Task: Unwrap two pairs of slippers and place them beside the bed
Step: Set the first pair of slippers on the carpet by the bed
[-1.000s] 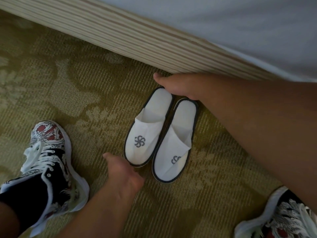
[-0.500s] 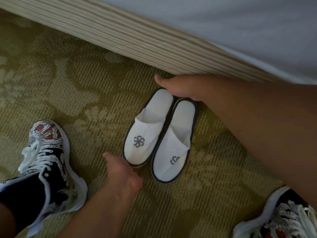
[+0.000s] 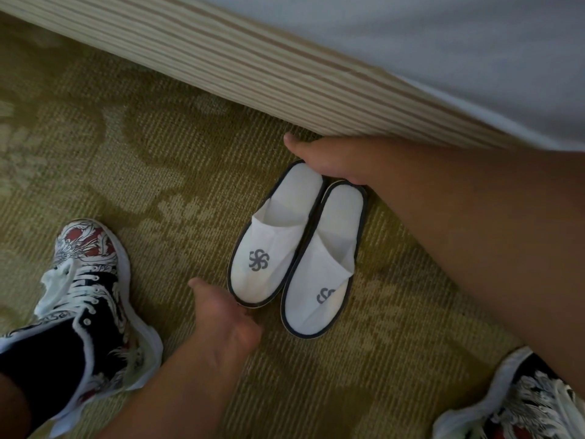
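Observation:
A pair of white slippers with dark rims and grey logos lies side by side on the carpet, heels toward the bed: the left slipper [image 3: 269, 245] and the right slipper [image 3: 323, 274]. My left hand [image 3: 226, 324] touches the toe rim of the left slipper with its fingertips, thumb spread, gripping nothing. My right hand [image 3: 329, 160] rests over both heels with its thumb stretched out. Its fingers are hidden behind the heels. No second pair and no wrapper is in view.
The bed's striped skirt [image 3: 253, 74] runs diagonally just behind the slippers, under a white sheet [image 3: 443, 42]. My patterned sneakers stand on the green patterned carpet [image 3: 142, 160], one at the left [image 3: 91, 296] and one at the lower right corner [image 3: 522, 407].
Almost nothing has moved. Both hands stay at the ends of the pair, and the slippers keep their place beside the bed.

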